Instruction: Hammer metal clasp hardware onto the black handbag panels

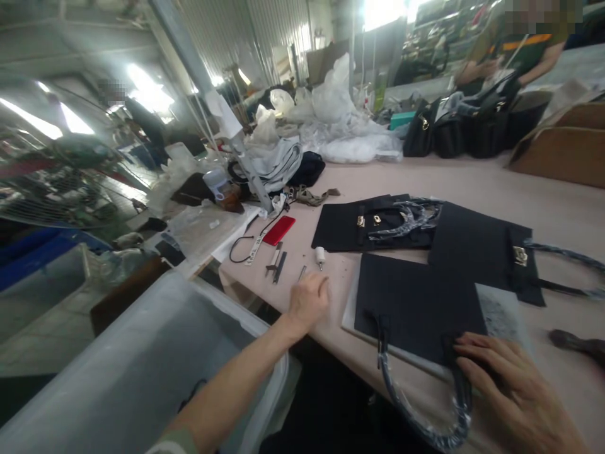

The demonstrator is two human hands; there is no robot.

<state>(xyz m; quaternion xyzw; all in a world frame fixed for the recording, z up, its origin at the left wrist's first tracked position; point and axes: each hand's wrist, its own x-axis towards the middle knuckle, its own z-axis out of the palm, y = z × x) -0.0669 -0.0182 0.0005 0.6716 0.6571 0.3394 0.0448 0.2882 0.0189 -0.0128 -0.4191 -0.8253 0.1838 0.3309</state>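
Note:
A black bag panel (416, 302) lies on a pale board at the table's near edge. Its handle (397, 384), wrapped in clear plastic, loops down over the edge. My right hand (505, 378) rests with fingers stretched out on the handle's right end tab. To the left of the panel, my left hand (309, 299) is closed above the table; what its fingers hold, if anything, is hidden. A thin metal piece (302, 272) shows just beyond that hand, and I cannot tell whether they touch. A small white bottle (320, 256) with a thin metal tip stands close by.
More black panels (477, 246) with gold clasps and wrapped handles lie behind. A red phone (279, 231) and metal strips (280, 267) are at left. A grey bin (118, 353) stands below the edge. Black bags (472, 129) and a co-worker (520, 57) are at the back.

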